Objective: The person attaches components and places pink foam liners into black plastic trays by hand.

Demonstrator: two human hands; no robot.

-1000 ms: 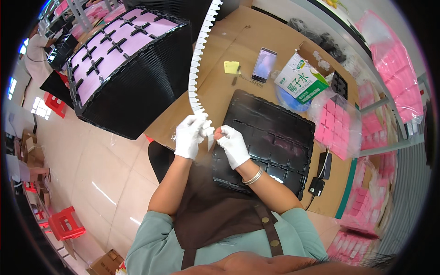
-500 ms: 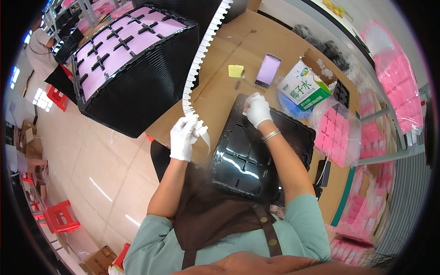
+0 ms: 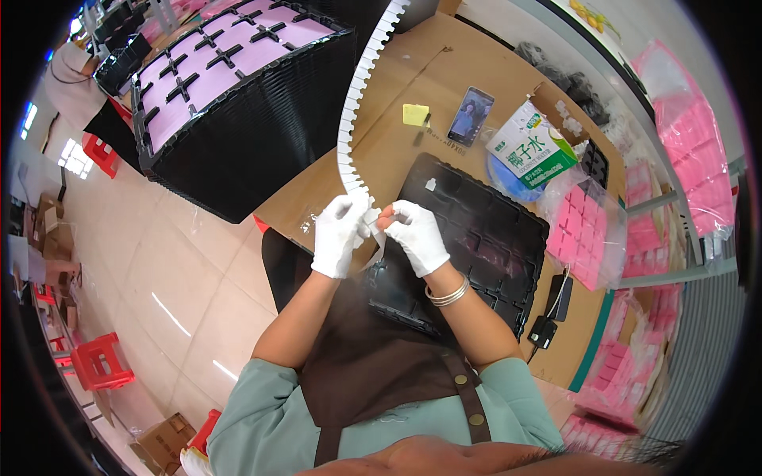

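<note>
The right hand (image 3: 417,240) has come back from the tray (image 3: 494,224), where a white bit (image 3: 431,185) now lies. The left hand (image 3: 336,238) pinches the strip (image 3: 346,131), its long axis curving away forward; the right grip (closed or not, I cannot tell) angles inward, just beside the strip's near end.

Toward two o'clock from the centre, the white-and-green cardboard carton (image 3: 530,144) bears large green characters on its white face, a small green emblem above them, and finer pale lettering on its green band. Toward one o'clock, dark printed characters stand on the flat brown cardboard sheet (image 3: 476,67) covering the table; the yellow square paper note (image 3: 415,114) shows no readable writing.
</note>
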